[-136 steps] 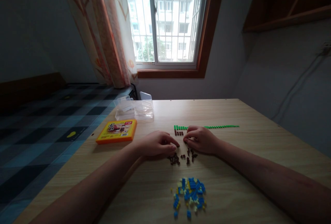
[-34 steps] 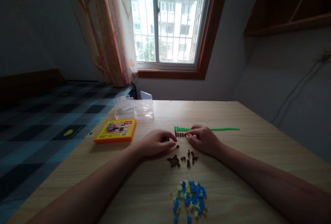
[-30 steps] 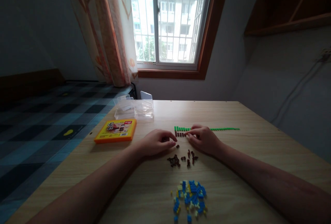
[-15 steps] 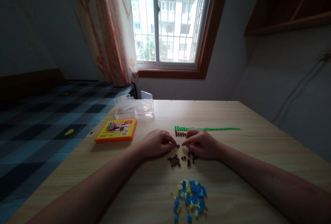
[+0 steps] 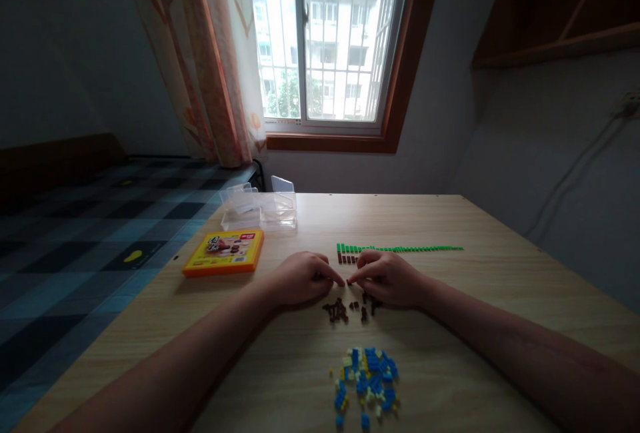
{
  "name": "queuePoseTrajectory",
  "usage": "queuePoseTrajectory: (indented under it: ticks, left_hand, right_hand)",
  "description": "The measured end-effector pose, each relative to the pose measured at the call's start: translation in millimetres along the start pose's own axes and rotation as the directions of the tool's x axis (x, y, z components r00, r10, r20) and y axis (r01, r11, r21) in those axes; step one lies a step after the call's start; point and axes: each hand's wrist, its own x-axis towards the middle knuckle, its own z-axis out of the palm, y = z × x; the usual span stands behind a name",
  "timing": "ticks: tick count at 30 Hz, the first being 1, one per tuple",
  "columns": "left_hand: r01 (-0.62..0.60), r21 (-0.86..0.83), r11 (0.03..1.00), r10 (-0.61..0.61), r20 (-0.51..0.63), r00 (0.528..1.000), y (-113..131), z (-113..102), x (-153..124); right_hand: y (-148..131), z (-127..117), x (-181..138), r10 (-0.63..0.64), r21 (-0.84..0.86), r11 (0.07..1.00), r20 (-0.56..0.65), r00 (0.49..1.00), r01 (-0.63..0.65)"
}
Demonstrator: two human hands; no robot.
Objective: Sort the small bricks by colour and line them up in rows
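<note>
My left hand (image 5: 307,278) rests low over the table with its fingers curled and its index finger pointing right. A dark patch shows under those fingers, and whatever they may hold is hidden. Opposite it, my right hand (image 5: 385,278) has thumb and fingers drawn together at a tiny brown brick (image 5: 349,282) in the gap between the hands. Just nearer to me lies a loose cluster of brown bricks (image 5: 337,311), partly under the right hand. Behind the hands, a short row of brown bricks (image 5: 346,258) runs below a long row of green bricks (image 5: 400,248); the right hand covers part of the brown row.
A mixed pile of blue, yellow and cream bricks (image 5: 373,373) lies at the table's near side. To the left are an orange-yellow box (image 5: 225,253) and clear plastic containers (image 5: 260,213). Beyond the wooden table (image 5: 500,300) are a window and a checked bed (image 5: 125,220).
The tiny brown brick has passed from beside the left fingertip to the right hand's fingertips. Both hands otherwise stay nearly in place. The view has shifted slightly.
</note>
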Motion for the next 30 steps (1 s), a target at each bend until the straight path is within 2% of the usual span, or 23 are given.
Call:
queuePoseTrajectory:
  ticks: [10,17,30]
  left_hand:
    - [0.023,-0.035,0.999,-0.024,-0.032,0.999,-1.7,2.0,-0.1]
    - [0.004,-0.046,0.999,-0.006,-0.037,0.999,-1.2,1.2,0.6]
    - [-0.006,-0.036,0.999,0.004,-0.048,0.999,-0.7,0.7,0.9]
  right_hand:
    - [14.3,-16.0,-5.0,0.054,-0.125,0.99,-0.061,0.997,-0.061]
    - [25.7,-11.0,-2.9,0.087,-0.224,0.967,-0.155,0.984,-0.121]
    - [24.8,-10.5,-3.2,0.097,-0.215,0.968,-0.149,0.984,-0.128]
